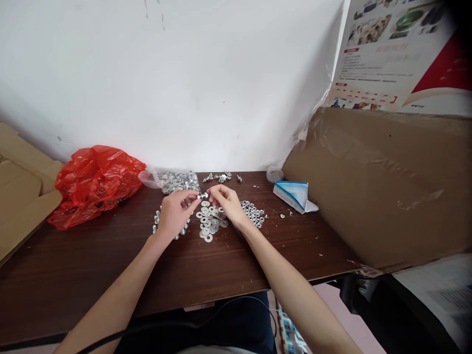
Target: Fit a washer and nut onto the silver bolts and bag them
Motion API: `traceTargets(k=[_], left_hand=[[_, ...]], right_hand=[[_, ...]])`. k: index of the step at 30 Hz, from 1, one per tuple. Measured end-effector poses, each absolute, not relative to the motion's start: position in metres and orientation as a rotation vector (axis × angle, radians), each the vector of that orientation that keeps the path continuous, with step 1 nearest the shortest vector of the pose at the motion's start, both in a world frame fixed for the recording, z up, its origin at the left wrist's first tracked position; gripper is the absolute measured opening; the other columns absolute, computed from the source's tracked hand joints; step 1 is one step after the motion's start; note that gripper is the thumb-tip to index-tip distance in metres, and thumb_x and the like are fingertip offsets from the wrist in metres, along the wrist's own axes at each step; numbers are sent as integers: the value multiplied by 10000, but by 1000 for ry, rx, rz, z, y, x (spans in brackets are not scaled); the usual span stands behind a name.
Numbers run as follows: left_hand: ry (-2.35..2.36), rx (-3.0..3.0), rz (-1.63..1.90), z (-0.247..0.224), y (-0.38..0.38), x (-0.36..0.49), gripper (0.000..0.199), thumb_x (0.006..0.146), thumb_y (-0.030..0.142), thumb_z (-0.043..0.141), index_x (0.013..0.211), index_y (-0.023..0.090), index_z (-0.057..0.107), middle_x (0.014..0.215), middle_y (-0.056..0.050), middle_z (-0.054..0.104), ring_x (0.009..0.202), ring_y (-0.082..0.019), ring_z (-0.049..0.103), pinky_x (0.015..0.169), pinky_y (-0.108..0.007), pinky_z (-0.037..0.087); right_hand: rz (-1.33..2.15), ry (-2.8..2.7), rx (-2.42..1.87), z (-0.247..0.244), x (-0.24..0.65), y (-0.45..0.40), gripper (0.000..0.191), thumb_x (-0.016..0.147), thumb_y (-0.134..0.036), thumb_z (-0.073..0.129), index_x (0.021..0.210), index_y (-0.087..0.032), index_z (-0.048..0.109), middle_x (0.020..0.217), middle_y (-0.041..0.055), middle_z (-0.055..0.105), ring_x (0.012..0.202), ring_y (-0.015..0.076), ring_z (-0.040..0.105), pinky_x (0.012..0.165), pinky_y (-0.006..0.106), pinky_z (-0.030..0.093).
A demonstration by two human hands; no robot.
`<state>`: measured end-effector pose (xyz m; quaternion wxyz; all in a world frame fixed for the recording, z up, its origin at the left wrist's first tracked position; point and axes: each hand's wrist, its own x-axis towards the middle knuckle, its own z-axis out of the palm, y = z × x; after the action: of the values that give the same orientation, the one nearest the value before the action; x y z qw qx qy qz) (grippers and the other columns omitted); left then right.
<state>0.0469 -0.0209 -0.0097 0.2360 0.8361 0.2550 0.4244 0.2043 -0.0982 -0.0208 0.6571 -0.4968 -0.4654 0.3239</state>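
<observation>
Between my two hands, above the washers, is a small silver bolt (202, 196) with parts on its shaft. My left hand (176, 210) pinches its left end, and the fingers of my right hand (225, 200) are closed on its right end. Flat washers (209, 224) lie in a loose pile just below. A group of nuts (254, 213) sits to the right of my right hand. Bolts (156, 219) are spread around and partly behind my left hand. Near the wall are several bolts with parts on them (222, 177).
A clear bag of metal pieces (180, 181) and a red plastic bag (98, 182) lie at the back left, beside a cardboard box (22, 182). A round clear lid (275, 173), a blue-white packet (293, 195) and a large carton (387, 187) stand on the right.
</observation>
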Motion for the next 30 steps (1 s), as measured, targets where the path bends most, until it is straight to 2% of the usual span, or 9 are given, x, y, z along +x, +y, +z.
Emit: traceTargets(k=[20,26,30], left_hand=[[625,2424,1199,-15,-17,46,167,820,320,684,922,196,726,739,-15,662,634,-136,581,607,-262,473],[536,2497,1166,-14,-19,47,279,833,218,663,1111,209,667,823,-16,687,683,-144,581,636,-273,485],[476,2568,1144,-13,-20,47,219,862,228,630,1077,226,674,812,-15,673,703,-152,576,640,-279,481]], right_hand=[[810,-1079,-1130,-28,205,-94,324,710,-454,748,854,-172,674,692,0,631,582,109,523,566,257,435],[852,-1059,-1051,-28,204,-94,287,710,-411,763,857,-183,669,684,-6,642,617,117,577,631,281,480],[875,-1023,-1015,-25,204,-96,268,688,-364,785,867,-183,701,713,8,671,643,127,602,659,295,495]])
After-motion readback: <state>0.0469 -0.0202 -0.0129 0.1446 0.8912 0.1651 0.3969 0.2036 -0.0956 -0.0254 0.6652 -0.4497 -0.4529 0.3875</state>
